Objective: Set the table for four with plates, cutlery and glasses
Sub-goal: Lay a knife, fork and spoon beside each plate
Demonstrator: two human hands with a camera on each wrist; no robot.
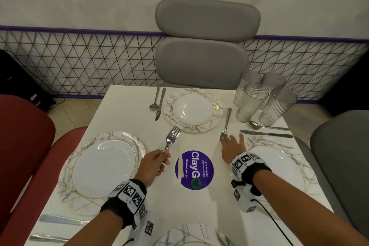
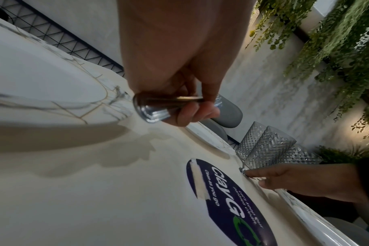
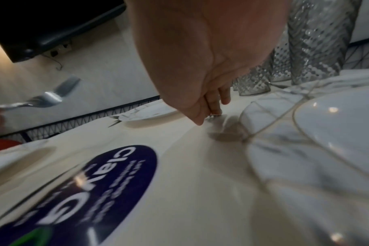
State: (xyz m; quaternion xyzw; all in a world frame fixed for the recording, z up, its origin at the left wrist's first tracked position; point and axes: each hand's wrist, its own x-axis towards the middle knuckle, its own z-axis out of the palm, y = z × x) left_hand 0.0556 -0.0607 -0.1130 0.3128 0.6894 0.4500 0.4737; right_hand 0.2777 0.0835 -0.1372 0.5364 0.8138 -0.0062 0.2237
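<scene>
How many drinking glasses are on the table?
4, all clustered at the far right corner: two in front and two behind. None stands at a plate yet.

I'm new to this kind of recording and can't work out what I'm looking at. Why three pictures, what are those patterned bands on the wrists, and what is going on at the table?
One moment, three cameras. The top picture comes from a camera on the person's head, looking down; the other two come from cameras strapped to the wrists, on those patterned bands.

The left hand grips a fork by its handle, lifted above the white table. The right hand, fingers straight, touches the head of a second fork lying beside the far plate.

More plates lie left, right and at the near edge. Spoons and knives lie beside some. Four glasses stand bunched at the far right corner. A purple sticker marks the middle.
</scene>
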